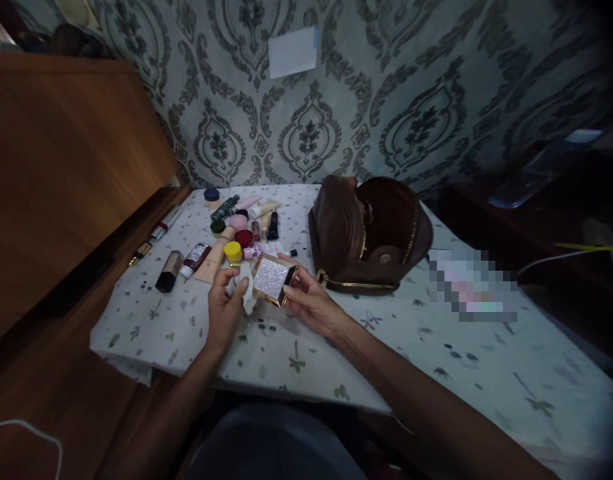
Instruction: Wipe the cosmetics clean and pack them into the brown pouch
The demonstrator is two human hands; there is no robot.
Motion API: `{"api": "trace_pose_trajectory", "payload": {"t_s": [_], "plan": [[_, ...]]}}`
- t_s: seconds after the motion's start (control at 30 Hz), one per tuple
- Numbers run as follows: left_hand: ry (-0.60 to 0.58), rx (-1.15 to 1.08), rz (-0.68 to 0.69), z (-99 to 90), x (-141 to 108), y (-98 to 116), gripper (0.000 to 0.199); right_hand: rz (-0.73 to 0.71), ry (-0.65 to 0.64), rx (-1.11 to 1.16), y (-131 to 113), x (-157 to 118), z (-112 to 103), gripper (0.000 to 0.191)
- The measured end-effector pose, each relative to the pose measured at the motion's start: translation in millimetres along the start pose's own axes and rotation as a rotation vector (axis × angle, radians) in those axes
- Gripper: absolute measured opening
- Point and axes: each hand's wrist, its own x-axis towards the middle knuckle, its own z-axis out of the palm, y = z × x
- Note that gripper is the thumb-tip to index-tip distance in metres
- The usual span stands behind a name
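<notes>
A square compact case (272,278) with a glittery silver lid and gold edges is gripped by my right hand (314,303) at its right side, above the cloth-covered table. My left hand (225,303) pinches a crumpled white wipe (247,288) close to the compact's left edge. Just beyond my left hand lie a yellow-lidded jar (232,251) and a beige tube (215,257). A brown cosmetic bag (371,240) stands unzipped behind my right hand, its inside dark.
Several cosmetics, among them a dark green tube (225,208), a blue-lidded jar (212,197) and a black-and-bronze bottle (169,271), spread over the left of the patterned tablecloth (296,360). A wooden cabinet (76,173) borders the left side. At right lies a pixelated flat item (474,283).
</notes>
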Motion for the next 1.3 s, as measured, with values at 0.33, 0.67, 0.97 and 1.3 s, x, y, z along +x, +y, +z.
{"api": "trace_pose_trajectory", "payload": {"t_s": [0.33,0.67,0.97,1.3], "plan": [[0.007,-0.617,-0.484,25.9,-14.9,11.2,0.045,-0.225,0.121,-0.266,4.2,1.6,2.4,0.063],[-0.090,-0.671,-0.638,23.9,-24.4,26.4,0.053,-0.447,0.087,-0.714,-2.1,-9.7,7.9,0.056],[-0.144,-0.521,-0.504,24.3,-0.4,38.9,0.056,-0.374,0.079,-0.946,-47.9,-22.7,23.8,0.058],[-0.219,-0.411,-0.421,31.4,21.0,52.3,0.053,-0.613,0.245,-1.165,-190.5,-37.1,22.8,0.059]]}}
